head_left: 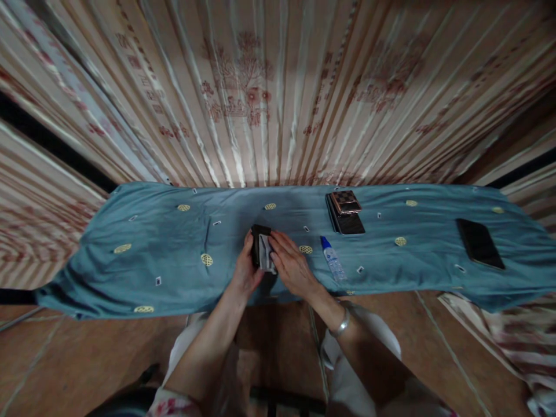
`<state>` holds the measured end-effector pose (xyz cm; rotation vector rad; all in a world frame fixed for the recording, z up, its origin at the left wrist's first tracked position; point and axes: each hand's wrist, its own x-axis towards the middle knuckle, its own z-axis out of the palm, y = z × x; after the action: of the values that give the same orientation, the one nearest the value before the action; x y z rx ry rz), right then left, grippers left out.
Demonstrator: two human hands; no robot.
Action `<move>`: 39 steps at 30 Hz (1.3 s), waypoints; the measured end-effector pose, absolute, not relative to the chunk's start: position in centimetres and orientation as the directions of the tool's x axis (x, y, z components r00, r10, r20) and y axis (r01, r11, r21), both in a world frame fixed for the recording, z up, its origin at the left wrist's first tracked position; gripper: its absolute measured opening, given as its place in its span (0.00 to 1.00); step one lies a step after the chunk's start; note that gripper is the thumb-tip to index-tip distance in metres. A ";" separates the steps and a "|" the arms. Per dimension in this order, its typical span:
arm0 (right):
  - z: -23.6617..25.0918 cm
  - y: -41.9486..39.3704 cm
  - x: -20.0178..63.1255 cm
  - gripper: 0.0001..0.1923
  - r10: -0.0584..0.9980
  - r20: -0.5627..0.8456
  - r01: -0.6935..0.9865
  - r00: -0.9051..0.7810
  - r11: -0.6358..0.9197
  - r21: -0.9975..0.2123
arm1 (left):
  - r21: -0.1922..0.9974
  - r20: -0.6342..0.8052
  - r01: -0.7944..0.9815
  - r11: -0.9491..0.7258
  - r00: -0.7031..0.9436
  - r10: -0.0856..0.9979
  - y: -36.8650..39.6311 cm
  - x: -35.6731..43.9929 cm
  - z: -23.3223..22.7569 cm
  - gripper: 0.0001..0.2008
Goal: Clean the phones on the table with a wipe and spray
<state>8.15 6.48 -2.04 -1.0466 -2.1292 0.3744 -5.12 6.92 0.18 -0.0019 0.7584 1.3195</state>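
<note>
Your right hand point(292, 267) fingers lie pressed together and flat on a pale cloth point(266, 256), pinning it against a dark phone point(259, 243). Your left hand point(245, 271) curls round the phone's left edge, thumb and fingers clamping it so it stays put under the rubbing pressure. The phone sits low over the front middle of the table, on or just above the blue tablecloth point(152, 243); contact is hard to tell from this angle. The cloth looks folded small, probably so the fingertips can press through it.

Just right of your right hand lies a small spray bottle point(333, 259) with a blue cap, on its side, near but not touching. Behind it, toward the curtain, a stack of dark phones point(345, 213) rests flat with a checkered-back one on top. Well apart, at the far right, a single black phone point(480, 243) lies face up. A bracelet point(341, 325) circles your right wrist.

The bottle label is too small to read; no brand is legible on any device. The striped curtain point(243, 92) bears red printed figures, no readable words.
</note>
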 end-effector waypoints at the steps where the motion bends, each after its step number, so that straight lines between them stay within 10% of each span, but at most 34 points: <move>1: -2.1 6.7 8.2 0.24 0.788 0.473 0.576 -0.394 0.613 -0.541 | 0.433 -0.490 -0.865 0.252 0.008 0.871 6.8 -4.8 0.0 0.14; 26: -2.5 5.1 7.7 0.29 0.682 0.482 0.536 -0.550 0.731 -0.422 | 0.651 -0.419 -0.741 0.164 -0.170 0.892 7.1 -4.1 -0.6 0.15; 39: -2.3 7.4 9.4 0.27 0.794 0.455 0.715 -0.404 0.584 -0.384 | 0.737 -0.330 -0.650 0.184 -0.108 0.938 6.7 -2.6 -2.8 0.15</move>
<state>9.38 7.39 -2.29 -1.1944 -2.2094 0.1693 -2.56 6.67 -2.84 0.3909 0.9536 1.4000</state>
